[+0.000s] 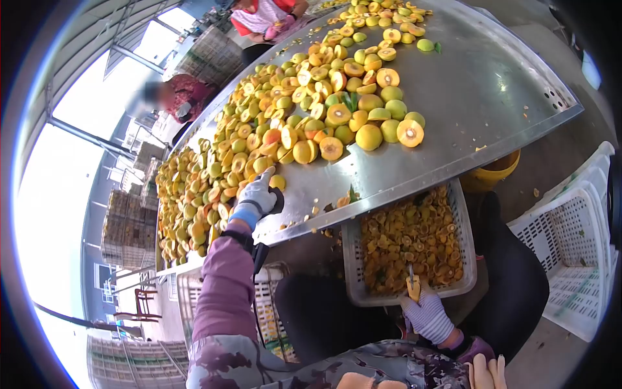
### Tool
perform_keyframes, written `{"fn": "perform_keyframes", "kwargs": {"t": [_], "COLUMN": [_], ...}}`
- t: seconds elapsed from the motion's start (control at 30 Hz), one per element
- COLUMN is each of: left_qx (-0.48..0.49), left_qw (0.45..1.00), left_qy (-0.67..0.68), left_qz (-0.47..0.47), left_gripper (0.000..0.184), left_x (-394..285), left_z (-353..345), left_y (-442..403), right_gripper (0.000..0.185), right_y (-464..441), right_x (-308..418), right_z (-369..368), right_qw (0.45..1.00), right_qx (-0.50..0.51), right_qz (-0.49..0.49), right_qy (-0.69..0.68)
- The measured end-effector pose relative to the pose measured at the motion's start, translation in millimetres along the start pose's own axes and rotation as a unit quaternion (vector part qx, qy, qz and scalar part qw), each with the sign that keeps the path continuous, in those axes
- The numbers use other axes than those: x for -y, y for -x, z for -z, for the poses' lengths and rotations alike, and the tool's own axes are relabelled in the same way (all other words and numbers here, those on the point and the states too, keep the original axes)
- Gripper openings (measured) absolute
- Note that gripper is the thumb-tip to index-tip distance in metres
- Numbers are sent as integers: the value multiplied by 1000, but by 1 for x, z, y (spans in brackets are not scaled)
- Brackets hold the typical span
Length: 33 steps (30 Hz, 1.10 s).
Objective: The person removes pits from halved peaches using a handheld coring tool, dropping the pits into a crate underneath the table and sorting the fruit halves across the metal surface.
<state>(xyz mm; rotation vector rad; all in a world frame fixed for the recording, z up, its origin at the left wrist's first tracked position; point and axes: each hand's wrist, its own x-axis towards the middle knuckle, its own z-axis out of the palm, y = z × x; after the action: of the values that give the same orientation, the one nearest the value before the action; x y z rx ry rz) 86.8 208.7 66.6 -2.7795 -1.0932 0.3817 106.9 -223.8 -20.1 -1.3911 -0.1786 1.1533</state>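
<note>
My left hand (258, 196), in a pale glove with a blue cuff, reaches to the near edge of a heap of halved yellow peaches (311, 97) on the metal table. Its index finger is stretched out against the fruit, and a black rounded object (277, 201) sits beside the hand. Lower down, my right hand (427, 318), in a striped glove, is closed around an orange-handled tool (413, 285) with a thin metal tip. The tool points over a white crate (468, 259) of small orange-brown fruit scraps (408, 240) between my knees.
The metal table (453, 104) has a raised rim. White perforated crates (564, 240) stand at the right, with a yellow bucket (495, 174) under the table corner. Another crate (269, 305) is by my left leg. Two people (188, 97) work across the table; stacked crates (129, 227) stand behind.
</note>
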Motion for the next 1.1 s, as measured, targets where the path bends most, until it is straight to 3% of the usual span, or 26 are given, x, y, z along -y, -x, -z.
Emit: {"fn": "perform_keyframes", "kwargs": {"t": [0.03, 0.1, 0.2, 0.23, 0.27, 0.3, 0.37, 0.43, 0.47, 0.5, 0.57, 0.63, 0.7, 0.73, 0.83, 0.87, 0.9, 1.0, 1.07, 1.1], "left_qx": [62, 63, 74, 57, 101, 135, 193, 143, 100, 126, 226, 225, 163, 206, 210, 183, 182, 176, 83, 83], "left_qw": [998, 996, 996, 997, 957, 848, 563, 593, 697, 610, 454, 478, 515, 457, 420, 464, 463, 416, 608, 608], "left_qy": [-27, -59, -38, -3, 261, 506, 790, 778, 691, 769, 854, 844, 838, 856, 872, 856, 856, 878, 780, 780], "left_qz": [11, -31, -43, -52, -72, -86, -148, -149, -164, -147, -118, -88, -69, -124, -141, -138, -138, -156, -124, -123], "left_gripper": [69, 69, 67, 62, 59, 56, 49, 47, 56, 66, 66, 64, 65, 62, 61, 51, 51, 41, 31, 31], "left_x": [4, 1, 8, 8, 15, 23, -26, -56, -69, -85, -105, -126, -145, -143, -156, -160, -162, -162, -164, -167], "left_z": [-14, -27, -22, -21, -27, -34, 4, 11, 4, -1, -16, -27, -31, -40, -35, -30, -32, -45, -47, -45], "left_y": [-26, -41, -46, -39, -35, -27, 42, 90, 108, 129, 156, 182, 204, 208, 227, 233, 234, 235, 236, 240], "right_gripper": [16, 16, 18, 20, 23, 23, 27, 31, 35, 35, 30, 31, 32, 33, 32, 32, 32, 32, 32, 32], "right_y": [-3, -8, -8, -10, -11, -9, -4, 2, 6, 10, 15, 17, 21, 23, 23, 25, 26, 25, 24, 23], "right_x": [1, 3, 0, -1, 0, 3, 10, 17, 18, 19, 18, 17, 18, 18, 10, 10, 11, 5, 0, -1], "right_z": [2, 4, 2, -2, -5, -9, -15, -22, -26, -29, -34, -36, -36, -35, -34, -34, -34, -37, -40, -40], "right_qw": [999, 999, 998, 990, 970, 971, 923, 911, 899, 900, 862, 844, 824, 831, 833, 832, 837, 840, 840, 833], "right_qx": [-5, -17, 14, -23, -60, -57, -103, -97, -93, -98, -128, -132, -138, -124, -106, -107, -99, -92, -91, -97], "right_qz": [-19, -25, -11, 76, 164, 163, 259, 286, 312, 306, 339, 362, 371, 348, 301, 301, 292, 290, 297, 318], "right_qy": [-26, -37, 61, 116, 169, 168, 266, 281, 293, 296, 354, 373, 406, 416, 452, 453, 452, 448, 444, 443]}}
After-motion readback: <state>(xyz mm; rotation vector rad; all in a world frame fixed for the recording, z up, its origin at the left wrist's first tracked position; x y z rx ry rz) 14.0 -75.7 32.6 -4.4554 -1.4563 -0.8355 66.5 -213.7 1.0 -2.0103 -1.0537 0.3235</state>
